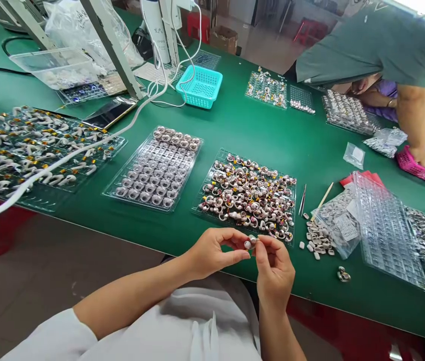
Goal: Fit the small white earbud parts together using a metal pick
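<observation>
Left hand [214, 252] and right hand [275, 265] are pinching one glossy beige rounded piece [249, 244] on the near side, while many beige ring-shaped pieces [249, 198] are seemingly waiting on the clear plastic tray [199, 207] beyond.

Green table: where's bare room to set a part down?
Widest patch: the green table between the turquoise basket and the filled tray, running right toward the small plastic bag. Smaller: the near strip below the cup tray, and around the lone part right of the right hand. Crowded: far right, and the left side.
</observation>
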A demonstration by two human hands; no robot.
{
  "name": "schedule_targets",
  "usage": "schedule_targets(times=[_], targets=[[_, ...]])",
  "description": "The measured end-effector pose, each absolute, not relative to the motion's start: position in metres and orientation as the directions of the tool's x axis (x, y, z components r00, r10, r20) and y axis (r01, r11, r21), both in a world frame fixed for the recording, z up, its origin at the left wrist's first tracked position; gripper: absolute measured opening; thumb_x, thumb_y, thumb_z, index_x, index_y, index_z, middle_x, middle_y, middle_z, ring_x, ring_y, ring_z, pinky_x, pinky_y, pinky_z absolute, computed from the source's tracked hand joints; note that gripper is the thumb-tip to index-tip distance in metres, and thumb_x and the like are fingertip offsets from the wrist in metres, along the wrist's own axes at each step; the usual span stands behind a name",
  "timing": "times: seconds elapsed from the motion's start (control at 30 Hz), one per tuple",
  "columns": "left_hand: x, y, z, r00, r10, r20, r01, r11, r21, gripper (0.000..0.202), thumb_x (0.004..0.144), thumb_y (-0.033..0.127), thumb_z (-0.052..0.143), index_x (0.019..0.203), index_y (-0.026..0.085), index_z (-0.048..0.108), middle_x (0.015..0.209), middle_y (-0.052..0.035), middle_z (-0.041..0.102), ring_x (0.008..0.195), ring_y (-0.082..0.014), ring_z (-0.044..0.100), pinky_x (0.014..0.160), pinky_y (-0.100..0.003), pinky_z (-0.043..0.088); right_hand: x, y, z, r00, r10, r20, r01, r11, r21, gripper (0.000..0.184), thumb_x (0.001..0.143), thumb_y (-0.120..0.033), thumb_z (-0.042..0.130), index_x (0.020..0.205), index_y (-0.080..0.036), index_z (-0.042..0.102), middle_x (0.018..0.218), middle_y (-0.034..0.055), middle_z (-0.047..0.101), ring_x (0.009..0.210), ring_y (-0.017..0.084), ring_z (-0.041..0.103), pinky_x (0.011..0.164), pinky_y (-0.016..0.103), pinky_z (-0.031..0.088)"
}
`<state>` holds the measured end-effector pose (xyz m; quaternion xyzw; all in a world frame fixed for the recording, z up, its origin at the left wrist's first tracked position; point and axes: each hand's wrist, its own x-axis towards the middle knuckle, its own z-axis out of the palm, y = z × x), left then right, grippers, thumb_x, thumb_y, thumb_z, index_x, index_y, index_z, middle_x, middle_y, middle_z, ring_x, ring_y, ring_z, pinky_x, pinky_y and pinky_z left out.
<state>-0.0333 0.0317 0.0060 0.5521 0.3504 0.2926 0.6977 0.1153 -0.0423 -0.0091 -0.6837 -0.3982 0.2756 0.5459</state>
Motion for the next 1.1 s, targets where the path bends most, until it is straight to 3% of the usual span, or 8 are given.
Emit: schedule_targets(times=[0.17, 0.27, 0.37, 0.5, 0.67, 0.83, 1.0, 1.1], targets=[[-0.035, 0.032, 0.003, 0.594, 0.781, -0.193, -0.028, 0.260, 0.965, 0.027, 0.078, 0.031, 0.075, 0.095, 0.011, 0.072, 0.092, -0.0085, 0.075, 0.085, -0.0188, 0.069, 0.082, -0.031, 0.055, 0.116, -0.043, -0.013, 0.471, 0.869, 0.151, 0.317, -0.007, -0.948, 0.016, 0.087, -0.030, 0.066, 0.101, -0.022, 0.068, 0.090, 0.0030, 0.070, 0.077, 0.016, 0.067, 0.073, 0.030, 0.057], [-0.038, 0.037, 0.004, 0.677, 0.711, -0.191, -0.132, 0.373, 0.919, 0.030, 0.081, 0.035, 0.074, 0.100, 0.012, 0.071, 0.093, -0.0083, 0.075, 0.088, -0.0188, 0.069, 0.085, -0.033, 0.054, 0.120, -0.040, -0.007, 0.445, 0.893, 0.060, 0.215, -0.042, -0.976, 0.016, 0.088, -0.032, 0.064, 0.100, -0.021, 0.066, 0.085, 0.0024, 0.069, 0.071, 0.015, 0.067, 0.066, 0.028, 0.057], [-0.042, 0.043, 0.006, 0.688, 0.708, -0.155, -0.166, 0.363, 0.917, 0.033, 0.083, 0.037, 0.071, 0.105, 0.013, 0.069, 0.092, -0.0081, 0.074, 0.086, -0.0179, 0.069, 0.083, -0.032, 0.054, 0.127, -0.038, 0.001, 0.324, 0.945, -0.035, 0.131, -0.082, -0.988, 0.013, 0.089, -0.032, 0.062, 0.096, -0.021, 0.062, 0.080, 0.0007, 0.066, 0.067, 0.014, 0.066, 0.061, 0.025, 0.056], [-0.047, 0.054, 0.011, 0.774, 0.615, -0.148, 0.020, 0.211, 0.977, 0.031, 0.082, 0.034, 0.072, 0.104, 0.012, 0.071, 0.087, -0.0074, 0.076, 0.082, -0.0178, 0.070, 0.078, -0.028, 0.054, 0.136, -0.034, 0.013, 0.107, 0.994, -0.025, 0.335, -0.060, -0.940, 0.013, 0.087, -0.024, 0.059, 0.099, -0.021, 0.060, 0.080, -0.0002, 0.064, 0.067, 0.013, 0.062, 0.061, 0.023, 0.052], [-0.046, 0.061, 0.020, 0.842, 0.501, -0.201, 0.217, 0.028, 0.976, 0.023, 0.082, 0.025, 0.065, 0.097, 0.011, 0.073, 0.086, -0.0065, 0.076, 0.076, -0.0163, 0.068, 0.068, -0.022, 0.051, 0.139, -0.025, 0.026, -0.113, 0.993, 0.022, 0.596, 0.085, -0.798, 0.030, 0.083, -0.017, 0.056, 0.112, -0.023, 0.057, 0.071, -0.0041, 0.060, 0.060, 0.011, 0.055, 0.056, 0.021, 0.046], [-0.036, 0.052, 0.021, 0.792, 0.586, -0.170, 0.238, -0.039, 0.971, 0.020, 0.074, 0.012, 0.060, 0.089, 0.011, 0.074, 0.077, -0.0026, 0.074, 0.069, -0.0135, 0.062, 0.064, -0.021, 0.047, 0.136, -0.022, 0.029, -0.102, 0.987, 0.127, 0.623, 0.163, -0.765, 0.023, 0.090, -0.024, 0.055, 0.112, -0.023, 0.062, 0.077, -0.0014, 0.066, 0.062, 0.012, 0.059, 0.059, 0.023, 0.049], [-0.036, 0.044, 0.009, 0.684, 0.707, -0.181, -0.004, 0.252, 0.968, 0.022, 0.079, 0.022, 0.064, 0.096, 0.011, 0.074, 0.077, -0.0051, 0.073, 0.071, -0.0147, 0.066, 0.068, -0.024, 0.051, 0.140, -0.034, 0.021, 0.070, 0.976, 0.207, 0.457, 0.153, -0.876, 0.017, 0.094, -0.024, 0.056, 0.109, -0.023, 0.064, 0.098, 0.0048, 0.069, 0.084, 0.017, 0.066, 0.074, 0.028, 0.055], [-0.035, 0.039, 0.007, 0.623, 0.764, -0.167, -0.154, 0.329, 0.932, 0.022, 0.078, 0.023, 0.069, 0.097, 0.012, 0.073, 0.086, -0.0064, 0.074, 0.079, -0.0158, 0.068, 0.076, -0.027, 0.054, 0.136, -0.040, 0.015, 0.060, 0.960, 0.274, 0.494, 0.210, -0.844, 0.019, 0.090, -0.022, 0.062, 0.109, -0.024, 0.062, 0.101, 0.0056, 0.065, 0.083, 0.017, 0.063, 0.071, 0.030, 0.054]])
